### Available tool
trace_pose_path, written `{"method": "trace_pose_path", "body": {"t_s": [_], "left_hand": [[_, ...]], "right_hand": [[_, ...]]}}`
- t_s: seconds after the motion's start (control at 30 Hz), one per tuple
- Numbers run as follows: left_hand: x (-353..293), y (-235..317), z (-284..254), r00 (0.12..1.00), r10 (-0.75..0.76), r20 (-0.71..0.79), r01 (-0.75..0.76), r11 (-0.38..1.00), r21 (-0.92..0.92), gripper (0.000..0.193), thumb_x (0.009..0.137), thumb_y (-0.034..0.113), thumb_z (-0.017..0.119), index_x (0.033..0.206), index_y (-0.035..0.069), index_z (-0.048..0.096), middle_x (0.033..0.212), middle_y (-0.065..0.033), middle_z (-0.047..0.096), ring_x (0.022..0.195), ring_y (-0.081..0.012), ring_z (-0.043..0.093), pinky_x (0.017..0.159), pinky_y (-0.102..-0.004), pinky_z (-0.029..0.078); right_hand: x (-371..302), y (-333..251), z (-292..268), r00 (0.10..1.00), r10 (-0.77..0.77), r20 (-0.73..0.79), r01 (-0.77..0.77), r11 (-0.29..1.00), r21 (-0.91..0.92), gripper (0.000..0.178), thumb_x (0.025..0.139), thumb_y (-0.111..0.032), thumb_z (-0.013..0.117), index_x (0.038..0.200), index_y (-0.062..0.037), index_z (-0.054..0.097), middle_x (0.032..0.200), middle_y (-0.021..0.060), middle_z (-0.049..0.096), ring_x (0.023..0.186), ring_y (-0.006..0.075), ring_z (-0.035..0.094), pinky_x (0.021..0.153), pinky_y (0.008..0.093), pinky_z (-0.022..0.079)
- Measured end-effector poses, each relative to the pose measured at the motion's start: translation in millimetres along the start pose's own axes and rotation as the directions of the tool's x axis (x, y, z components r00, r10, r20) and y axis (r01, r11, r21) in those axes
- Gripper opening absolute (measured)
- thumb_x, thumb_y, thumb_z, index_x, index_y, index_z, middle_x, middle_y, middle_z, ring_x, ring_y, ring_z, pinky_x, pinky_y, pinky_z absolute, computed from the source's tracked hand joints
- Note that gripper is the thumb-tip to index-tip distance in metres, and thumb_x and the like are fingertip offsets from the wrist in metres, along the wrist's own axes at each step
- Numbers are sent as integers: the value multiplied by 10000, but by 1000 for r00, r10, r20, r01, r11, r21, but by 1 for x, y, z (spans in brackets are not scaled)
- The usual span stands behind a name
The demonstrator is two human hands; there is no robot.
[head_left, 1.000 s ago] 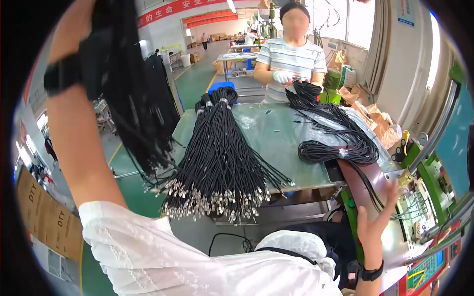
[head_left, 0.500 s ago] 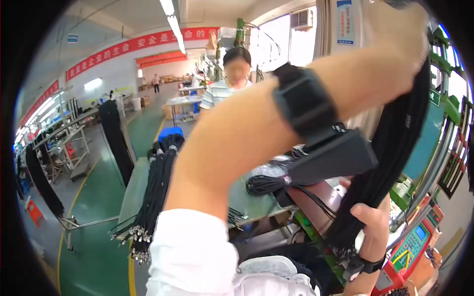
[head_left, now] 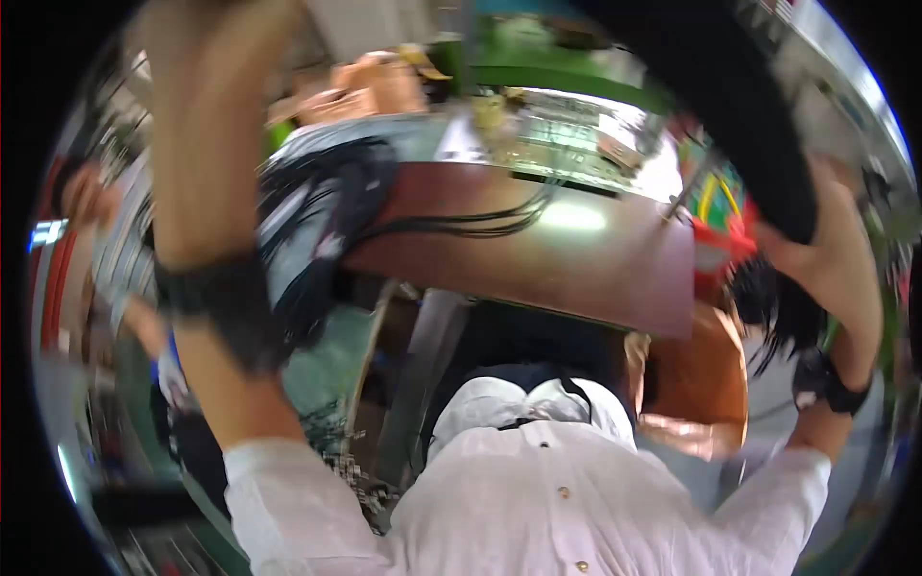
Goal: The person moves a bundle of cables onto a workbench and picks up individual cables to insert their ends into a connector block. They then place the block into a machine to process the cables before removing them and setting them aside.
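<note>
I have swung the black cable bundle (head_left: 740, 106) overhead, my right hand (head_left: 826, 259) clasping it with fingers wrapped round, left hand unseen, above the brown counter (head_left: 576, 259).

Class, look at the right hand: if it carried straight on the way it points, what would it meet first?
The right hand reaches up and already grips the black cable bundle, so that bundle comes first. Beyond it the blurred picture shows nothing certain.

The brown tabletop (head_left: 576, 259) lies bare right of the black cable pile (head_left: 327, 221).
</note>
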State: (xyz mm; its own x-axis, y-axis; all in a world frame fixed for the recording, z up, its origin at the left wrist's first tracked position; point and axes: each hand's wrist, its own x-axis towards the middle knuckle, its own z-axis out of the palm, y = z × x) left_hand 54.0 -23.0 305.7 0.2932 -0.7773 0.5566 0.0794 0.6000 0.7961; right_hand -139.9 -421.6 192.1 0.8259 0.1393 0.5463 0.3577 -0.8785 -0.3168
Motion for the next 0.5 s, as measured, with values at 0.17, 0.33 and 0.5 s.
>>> {"method": "trace_pose_path", "body": {"t_s": [0.17, 0.33, 0.5], "left_hand": [[-127, -177, -18, 552, 219, -805, -430, 901, -50, 295, 837, 175, 531, 1059, -17, 507, 995, -123, 557, 973, -275, 518, 994, -459, 324], [-260, -273, -73, 308, -80, -948, -609, 749, -261, 297, 880, 253, 555, 1042, 11, 498, 965, -94, 550, 945, -233, 530, 980, -414, 356], [-259, -248, -167, 248, 12, -969, -424, 900, -98, 387, 881, 382, 542, 1011, 19, 512, 937, -89, 575, 894, -227, 558, 947, -417, 394]], "right_hand": [[-71, 96, 106, 951, 155, 267, -71, 952, -299, 655, 503, -139, 788, 1112, -67, 556, 1039, 124, 602, 981, 311, 556, 868, 408, 411], [-91, 98, 166, 962, 139, 234, -69, 956, -285, 833, 465, -226, 820, 1216, -65, 500, 1172, 129, 538, 1125, 291, 487, 980, 417, 339], [-54, 78, 191, 921, 162, 355, -57, 956, -289, 886, 457, -266, 822, 1249, -76, 474, 1172, 128, 525, 1115, 306, 481, 985, 422, 339]]}}
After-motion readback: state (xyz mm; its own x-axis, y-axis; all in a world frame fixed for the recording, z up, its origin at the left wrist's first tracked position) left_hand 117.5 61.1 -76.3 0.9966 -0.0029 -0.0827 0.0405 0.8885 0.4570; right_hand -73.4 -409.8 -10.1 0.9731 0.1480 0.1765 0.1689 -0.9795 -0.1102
